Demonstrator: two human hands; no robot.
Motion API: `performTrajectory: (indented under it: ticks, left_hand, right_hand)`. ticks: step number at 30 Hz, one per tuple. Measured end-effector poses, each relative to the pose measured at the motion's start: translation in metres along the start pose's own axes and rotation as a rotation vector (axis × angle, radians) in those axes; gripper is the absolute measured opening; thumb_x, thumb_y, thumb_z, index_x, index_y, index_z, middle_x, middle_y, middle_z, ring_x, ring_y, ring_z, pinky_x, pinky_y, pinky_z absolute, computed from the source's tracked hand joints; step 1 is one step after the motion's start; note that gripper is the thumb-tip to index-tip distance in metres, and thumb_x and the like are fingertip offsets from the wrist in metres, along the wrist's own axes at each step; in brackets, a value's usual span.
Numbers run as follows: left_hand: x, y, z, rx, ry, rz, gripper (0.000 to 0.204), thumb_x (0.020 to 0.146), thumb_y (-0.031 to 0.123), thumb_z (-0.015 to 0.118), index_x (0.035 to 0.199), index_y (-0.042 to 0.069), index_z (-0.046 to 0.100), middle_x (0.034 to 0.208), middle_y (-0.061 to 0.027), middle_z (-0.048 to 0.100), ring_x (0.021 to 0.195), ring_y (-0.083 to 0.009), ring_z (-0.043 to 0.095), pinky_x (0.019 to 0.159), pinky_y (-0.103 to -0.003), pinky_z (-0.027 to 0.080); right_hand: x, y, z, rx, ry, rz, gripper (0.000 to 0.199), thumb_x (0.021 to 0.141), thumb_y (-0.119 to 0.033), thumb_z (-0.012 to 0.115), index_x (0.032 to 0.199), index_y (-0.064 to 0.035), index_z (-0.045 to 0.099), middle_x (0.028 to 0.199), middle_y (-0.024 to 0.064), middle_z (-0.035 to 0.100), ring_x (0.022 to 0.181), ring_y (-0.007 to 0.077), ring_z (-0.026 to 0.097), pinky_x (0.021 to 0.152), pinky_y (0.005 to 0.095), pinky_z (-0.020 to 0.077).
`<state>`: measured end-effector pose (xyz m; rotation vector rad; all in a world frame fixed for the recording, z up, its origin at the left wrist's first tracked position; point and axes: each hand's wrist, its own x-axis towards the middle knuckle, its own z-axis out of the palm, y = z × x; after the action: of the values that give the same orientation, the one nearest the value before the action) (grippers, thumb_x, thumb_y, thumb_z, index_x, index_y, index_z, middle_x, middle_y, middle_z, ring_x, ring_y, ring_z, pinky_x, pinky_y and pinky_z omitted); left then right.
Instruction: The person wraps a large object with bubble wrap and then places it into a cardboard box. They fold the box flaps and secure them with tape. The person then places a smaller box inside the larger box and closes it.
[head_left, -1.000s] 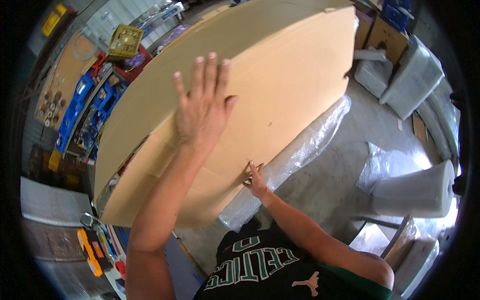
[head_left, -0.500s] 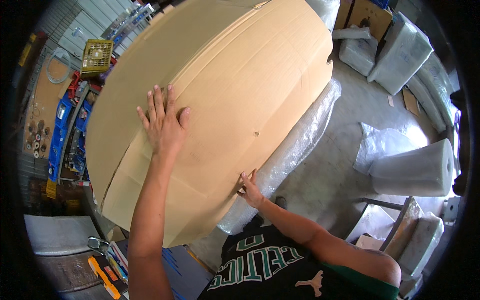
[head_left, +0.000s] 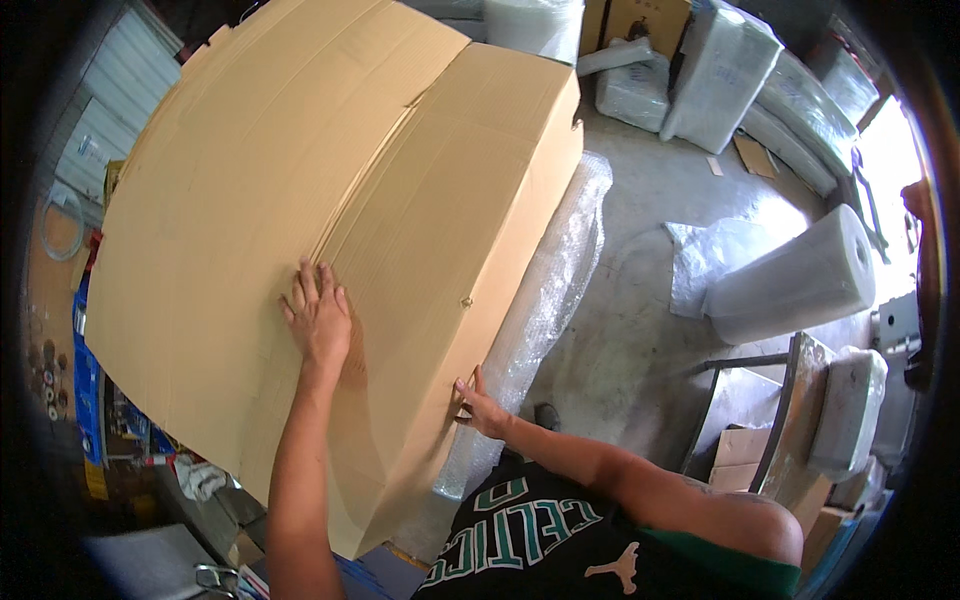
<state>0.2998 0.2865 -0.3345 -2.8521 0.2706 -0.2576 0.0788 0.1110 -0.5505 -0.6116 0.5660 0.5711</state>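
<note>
left hand (head_left: 318,322) spread flat on large tan corrugated cardboard box (head_left: 300,200), frame centre | right hand (head_left: 477,403) fingers open, touching box's lower right edge

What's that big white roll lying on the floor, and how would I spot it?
Start from the huge cardboard box under both hands, then look right across the concrete floor. The roll of white foam wrap lies there on its side, the only plain cylinder among the wrapped bundles.
</note>
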Motion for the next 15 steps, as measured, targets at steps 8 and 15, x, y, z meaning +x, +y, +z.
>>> performTrajectory:
  ticks: [8,15]
  left_hand:
    - [0.005,0.005,-0.011,-0.450,-0.061,0.022,0.044,0.107,0.031,0.049,0.147,0.015,0.055,0.159,-0.0026,0.044,0.143,-0.0315,0.042,0.117,-0.062,0.031]
    - [0.011,-0.004,0.015,-0.559,0.097,0.178,0.065,0.094,0.051,0.067,0.143,0.010,0.058,0.152,-0.0118,0.052,0.140,-0.0361,0.045,0.118,-0.052,0.034]
  right_hand:
    - [-0.010,-0.004,0.009,-0.111,0.088,-0.094,0.123,0.088,-0.069,0.069,0.161,-0.0346,-0.024,0.173,0.0101,0.001,0.156,0.0409,0.008,0.119,0.0622,0.0204]
    - [0.021,-0.001,-0.009,-0.208,0.157,-0.232,0.119,0.089,-0.074,0.063,0.164,-0.0291,-0.018,0.166,0.0082,0.028,0.140,0.0336,0.035,0.106,0.0517,0.0343]
